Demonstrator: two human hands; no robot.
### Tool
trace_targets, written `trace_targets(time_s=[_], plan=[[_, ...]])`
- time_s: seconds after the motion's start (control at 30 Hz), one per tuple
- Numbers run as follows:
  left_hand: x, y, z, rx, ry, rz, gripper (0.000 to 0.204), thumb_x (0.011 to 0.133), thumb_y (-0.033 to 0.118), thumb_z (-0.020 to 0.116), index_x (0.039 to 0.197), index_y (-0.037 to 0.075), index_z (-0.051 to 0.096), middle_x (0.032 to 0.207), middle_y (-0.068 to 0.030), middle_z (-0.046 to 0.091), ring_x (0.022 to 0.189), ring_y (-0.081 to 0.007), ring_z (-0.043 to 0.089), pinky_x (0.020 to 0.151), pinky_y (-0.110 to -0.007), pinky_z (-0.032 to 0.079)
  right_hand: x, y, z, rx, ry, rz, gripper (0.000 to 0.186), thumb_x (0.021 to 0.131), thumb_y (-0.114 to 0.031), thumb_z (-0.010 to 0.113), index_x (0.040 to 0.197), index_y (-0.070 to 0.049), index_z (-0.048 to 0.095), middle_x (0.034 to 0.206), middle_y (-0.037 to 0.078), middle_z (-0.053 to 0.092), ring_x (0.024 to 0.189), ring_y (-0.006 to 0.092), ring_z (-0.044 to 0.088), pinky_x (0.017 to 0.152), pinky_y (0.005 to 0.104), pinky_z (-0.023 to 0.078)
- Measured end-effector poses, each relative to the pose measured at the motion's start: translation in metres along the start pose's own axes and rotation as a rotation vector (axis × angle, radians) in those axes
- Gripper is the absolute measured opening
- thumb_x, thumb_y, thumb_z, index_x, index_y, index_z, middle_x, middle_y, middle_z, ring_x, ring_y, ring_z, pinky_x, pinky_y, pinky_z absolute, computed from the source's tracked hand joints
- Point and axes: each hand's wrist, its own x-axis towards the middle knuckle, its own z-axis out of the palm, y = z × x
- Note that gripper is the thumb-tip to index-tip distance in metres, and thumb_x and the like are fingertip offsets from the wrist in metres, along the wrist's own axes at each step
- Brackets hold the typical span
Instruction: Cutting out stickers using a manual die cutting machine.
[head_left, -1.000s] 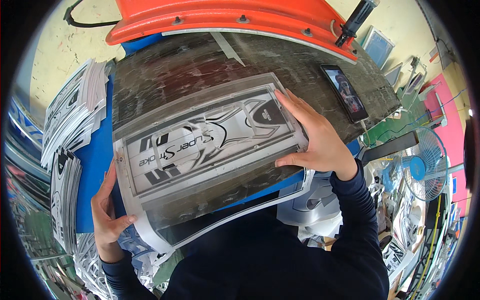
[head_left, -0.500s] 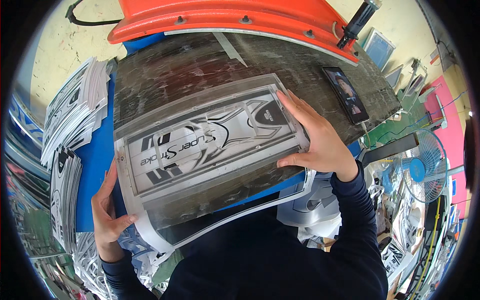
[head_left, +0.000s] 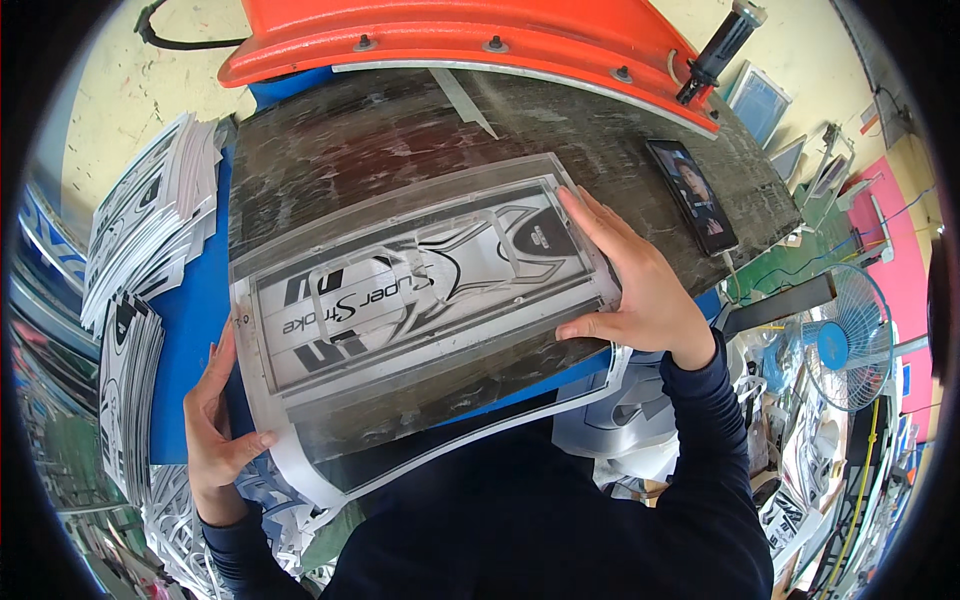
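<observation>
A clear rectangular plastic die board, with a thin raised frame, lies tilted over a white printed sheet bearing black and grey graphics. My left hand grips the left edge, its thumb on top of the white margin and its fingers along the side. At the right end, my right hand clasps the board, fingers along the far corner and thumb near the front corner. A white strip of sheet hangs past the near table edge. Beneath the board is a dark, scuffed work surface.
An orange-red press beam with a black handle spans the far side. A phone lies right, its cable attached. Stacks of printed sheets stand left on a blue surface. A fan and paper scraps are at right.
Both hands keep their places on the board's two ends. The whole view has shifted very slightly; the board and sheet look otherwise the same.
</observation>
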Motion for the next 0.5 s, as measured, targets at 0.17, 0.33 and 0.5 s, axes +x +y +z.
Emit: trace_targets(time_s=[0.17,0.33,0.5], plan=[[0.001,0.005,-0.002,0.042,-0.034,-0.008,0.120,0.062,0.039,0.098,0.159,-0.006,0.043,0.166,-0.0277,0.042,0.159,-0.0363,0.034,0.131,-0.051,0.005,-0.002,-0.002,-0.003,-0.024,-0.002,0.034,0.125,0.069,-0.048,0.097,0.167,-0.005,0.033,0.165,0.029,0.039,0.156,0.0453,0.035,0.127,0.0482,0.031],[-0.003,0.011,-0.005,0.158,-0.074,-0.012,0.114,0.061,0.013,0.096,0.162,0.002,0.044,0.170,-0.0208,0.040,0.162,-0.0334,0.028,0.130,-0.055,0.004,0.002,-0.002,-0.001,0.040,0.000,0.010,0.124,0.064,-0.043,0.098,0.165,-0.003,0.037,0.166,0.023,0.043,0.156,0.0410,0.038,0.125,0.0452,0.034],[0.000,0.011,-0.005,0.145,-0.094,0.045,0.113,0.065,0.015,0.097,0.163,0.005,0.043,0.171,-0.0182,0.038,0.163,-0.0332,0.026,0.131,-0.056,0.003,0.002,0.000,0.000,0.075,0.005,0.052,0.129,0.059,-0.043,0.098,0.164,-0.001,0.037,0.166,0.024,0.043,0.155,0.0406,0.041,0.124,0.0445,0.035]])
